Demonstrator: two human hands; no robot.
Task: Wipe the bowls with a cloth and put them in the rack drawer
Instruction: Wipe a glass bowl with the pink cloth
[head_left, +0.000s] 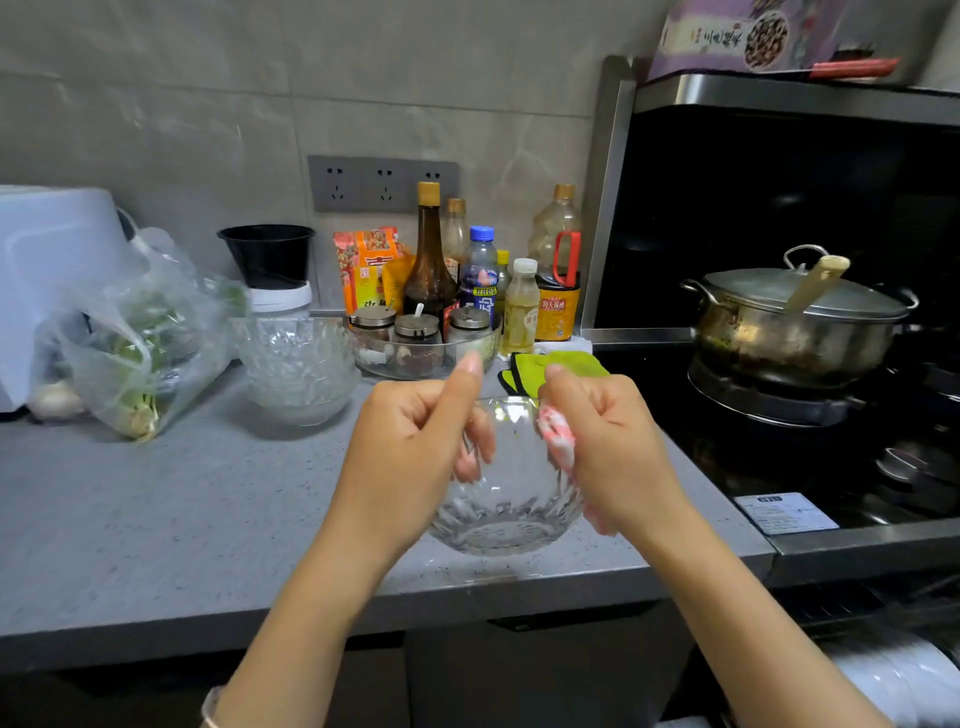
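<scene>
Glass bowl (506, 499) is mouth-up over the near counter edge, between both hands. Left hand (410, 441) grips its left rim, fingers curled inside. Right hand (608, 441) pinches a pink-white cloth (556, 436) against the right wall. Bowl stack (298, 374) sits far left, nearer the left hand. White dishes (898, 675) low near right, probably the drawer. Orange bottle label (558, 312) has Chinese characters, unreadable.

Clear faceted glass bowl (506, 499), matt speckled stone counter (182, 509), shiny steel pot (795, 332)

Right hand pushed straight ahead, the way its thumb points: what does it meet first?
Probably the green cloth on the counter just beyond the right hand; the oil bottle stands behind it. Depth is hard to judge.
</scene>
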